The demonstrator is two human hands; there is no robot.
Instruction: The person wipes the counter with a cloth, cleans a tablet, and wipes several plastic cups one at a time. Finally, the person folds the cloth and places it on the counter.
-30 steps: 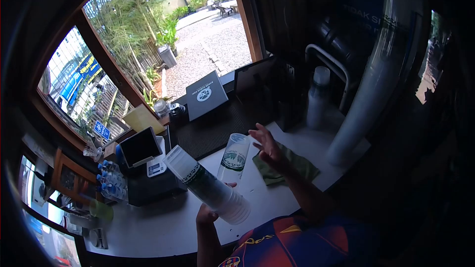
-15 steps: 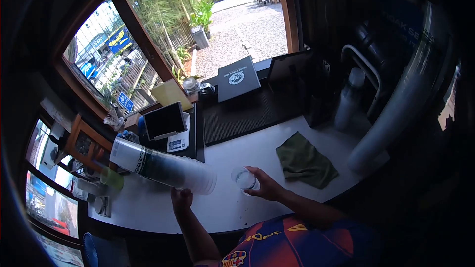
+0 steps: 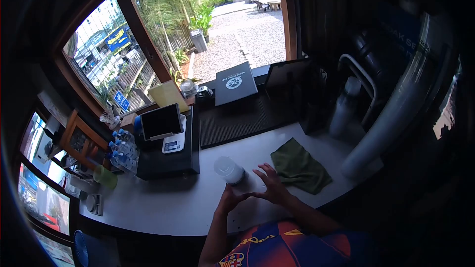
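Cup stack (image 3: pixel 228 169) | just beyond left grip (image 3: pixel 232 199), hold unclear | right grip (image 3: pixel 273 189) spread, rightward

Here I see a stack of translucent, whitish plastic cups (image 3: pixel 227 169), about upright, its round end turned upward and a darker marking showing low on its side. It is left of the rumpled dark-green fabric cloth (image 3: pixel 301 166), apart from it.

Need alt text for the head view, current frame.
The left hand is at the near side of a translucent cup stack on a white counter; the right hand is spread open beside it. A green cloth lies to the right, with a black mat and a tablet beyond.
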